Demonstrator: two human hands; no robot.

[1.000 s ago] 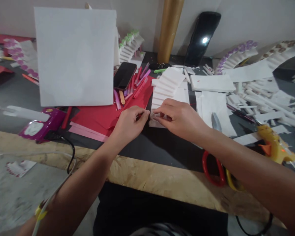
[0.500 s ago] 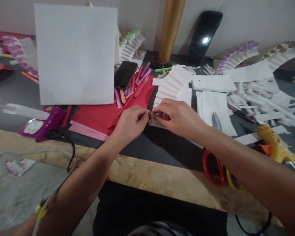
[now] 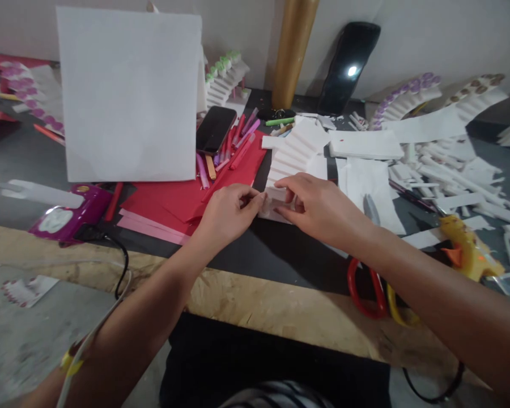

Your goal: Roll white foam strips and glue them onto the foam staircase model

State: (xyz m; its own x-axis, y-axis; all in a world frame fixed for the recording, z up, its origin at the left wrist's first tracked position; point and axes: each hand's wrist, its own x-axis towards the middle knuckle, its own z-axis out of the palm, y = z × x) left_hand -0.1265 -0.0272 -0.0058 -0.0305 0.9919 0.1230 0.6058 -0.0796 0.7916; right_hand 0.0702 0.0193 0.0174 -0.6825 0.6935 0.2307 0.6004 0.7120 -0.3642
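A white foam stair-like model point(image 3: 292, 150) lies on the dark table in front of me. My left hand point(image 3: 228, 212) is closed in a pinch at the model's near left corner, on something too small to make out. My right hand point(image 3: 318, 205) rests on the model's near end, fingers curled and pressing its lowest steps. The two hands almost touch at the fingertips. Red paper sheets point(image 3: 182, 198) lie just left of my left hand.
A large white board point(image 3: 130, 93) stands at the back left. A phone point(image 3: 216, 129) and coloured sticks point(image 3: 233, 148) lie behind the red paper. Red-handled scissors point(image 3: 365, 283), a yellow glue gun point(image 3: 467, 249), a purple glue gun point(image 3: 70, 215) and several foam strips point(image 3: 446, 170) surround the hands.
My hands stayed at the model's near end. The right hand's fingers shifted slightly onto the lowest steps, while the left pinch stays at the corner.
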